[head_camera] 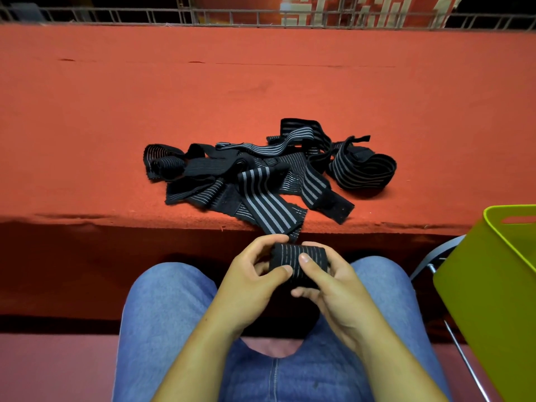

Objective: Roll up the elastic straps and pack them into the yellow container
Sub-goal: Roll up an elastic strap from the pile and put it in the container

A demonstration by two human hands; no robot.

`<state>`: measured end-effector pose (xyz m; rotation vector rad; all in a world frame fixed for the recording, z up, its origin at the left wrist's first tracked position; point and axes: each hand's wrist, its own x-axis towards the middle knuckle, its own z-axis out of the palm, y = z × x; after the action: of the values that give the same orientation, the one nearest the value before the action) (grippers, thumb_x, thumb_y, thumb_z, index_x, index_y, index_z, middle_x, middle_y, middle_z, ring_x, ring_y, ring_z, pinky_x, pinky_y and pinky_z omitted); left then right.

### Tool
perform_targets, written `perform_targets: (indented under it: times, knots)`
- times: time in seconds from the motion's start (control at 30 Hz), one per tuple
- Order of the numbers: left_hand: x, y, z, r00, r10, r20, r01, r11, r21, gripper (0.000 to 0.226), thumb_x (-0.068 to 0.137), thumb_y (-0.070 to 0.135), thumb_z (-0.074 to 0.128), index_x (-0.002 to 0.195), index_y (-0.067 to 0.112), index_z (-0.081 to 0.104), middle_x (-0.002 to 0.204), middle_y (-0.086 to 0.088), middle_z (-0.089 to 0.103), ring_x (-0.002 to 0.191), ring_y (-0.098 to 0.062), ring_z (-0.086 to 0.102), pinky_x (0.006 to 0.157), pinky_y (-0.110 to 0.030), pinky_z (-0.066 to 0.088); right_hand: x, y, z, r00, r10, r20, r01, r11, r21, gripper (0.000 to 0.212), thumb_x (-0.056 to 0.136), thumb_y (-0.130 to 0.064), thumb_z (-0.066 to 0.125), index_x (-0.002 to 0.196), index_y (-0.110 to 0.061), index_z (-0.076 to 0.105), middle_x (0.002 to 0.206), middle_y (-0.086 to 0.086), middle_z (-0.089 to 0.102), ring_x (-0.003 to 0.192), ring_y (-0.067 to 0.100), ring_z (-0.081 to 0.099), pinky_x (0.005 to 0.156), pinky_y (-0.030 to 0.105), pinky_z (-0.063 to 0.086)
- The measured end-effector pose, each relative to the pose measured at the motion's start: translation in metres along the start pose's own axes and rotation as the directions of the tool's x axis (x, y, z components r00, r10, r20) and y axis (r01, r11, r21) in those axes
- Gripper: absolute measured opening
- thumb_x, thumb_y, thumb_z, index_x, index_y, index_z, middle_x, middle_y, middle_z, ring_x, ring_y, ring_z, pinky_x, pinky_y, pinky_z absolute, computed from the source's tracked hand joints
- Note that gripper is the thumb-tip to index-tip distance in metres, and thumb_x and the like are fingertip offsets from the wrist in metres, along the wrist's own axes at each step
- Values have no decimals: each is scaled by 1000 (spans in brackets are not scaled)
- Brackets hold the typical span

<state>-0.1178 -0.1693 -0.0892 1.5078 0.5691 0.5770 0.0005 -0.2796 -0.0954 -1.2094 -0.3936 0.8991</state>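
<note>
Elastic straps [261, 172]: black with grey stripes, several pieces, lying in a loose tangled heap on the red-covered table [116, 111], near its front edge. None in the heap is properly rolled, though one at the left end curls on itself and one at the right lies in a slack loop. One item apart: a roll [298, 264] of the same strap, held over the lap just below the table edge, between both hands. Left hand [252, 274]: fingers curled over the roll's far and left side, thumb laid across its front face. Right hand [329, 285]: fingers wrapped round the right side and underside, thumb pressed on top next to the left thumb. A striped length hangs over the table edge just behind the left fingers; it looks to be the unwound tail of this roll, but the join is hidden. Yellow container [493, 300]: at the right, tilted, beside or on a metal chair frame [435, 256], well apart from the heap. Only a strip of its inside shows, so whether it holds any finished rolls cannot be told. Status, as judged: one strap being rolled and seemingly well advanced; nothing visibly packed; the whole heap left to roll and pack, so the task stands in its early part.
</note>
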Motion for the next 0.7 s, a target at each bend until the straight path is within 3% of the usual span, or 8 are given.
perform_targets:
  times: [0.1, 0.2, 0.37, 0.53, 0.7]
  knots:
    - [1, -1, 0, 999, -39, 7, 39, 999, -24, 47, 89, -1, 72, 125, 30, 67, 118, 3, 75, 104, -14, 73, 93, -26, 56, 2, 3, -4, 999, -34, -18, 33, 998, -54, 25, 100, -7, 66, 124, -10, 66, 108, 11, 77, 95, 20, 74, 69, 28, 59]
    - [2, 0, 1, 998, -64, 15, 64, 997, -30, 37, 94, 13, 75, 125, 31, 68, 112, 4, 77, 97, -9, 73, 89, -26, 57, 2, 4, -6, 998, -67, 2, 67, 994, -91, 25, 98, -4, 68, 121, -13, 68, 110, 12, 77, 99, 22, 73, 73, 28, 59]
    - [3, -2, 3, 997, -71, 24, 71, 997, -25, 29, 95, 14, 73, 121, 26, 69, 112, -2, 77, 100, -16, 75, 87, -31, 60, 2, 1, -7, 991, -132, -2, 130, 979, -157, 25, 83, -23, 76, 106, -34, 74, 110, 12, 77, 105, 26, 74, 81, 34, 60]
    - [5, 0, 6, 1000, 5, 5, -5, 999, 33, 26, 93, 7, 74, 116, 20, 72, 107, 0, 79, 98, -13, 73, 84, -25, 58, 1, -8, -14, 990, -139, 26, 141, 971, -192, 25, 97, -3, 72, 114, -22, 71, 110, 10, 78, 104, 22, 73, 88, 38, 62]
    - [7, 8, 14, 999, 43, 11, -43, 998, 45, 25, 92, 6, 75, 114, 18, 73, 106, 2, 79, 96, -10, 74, 84, -23, 58, -1, -29, -28, 988, -137, 70, 150, 959, -242, 18, 95, -14, 78, 112, -18, 74, 107, 5, 79, 102, 18, 74, 96, 42, 61]
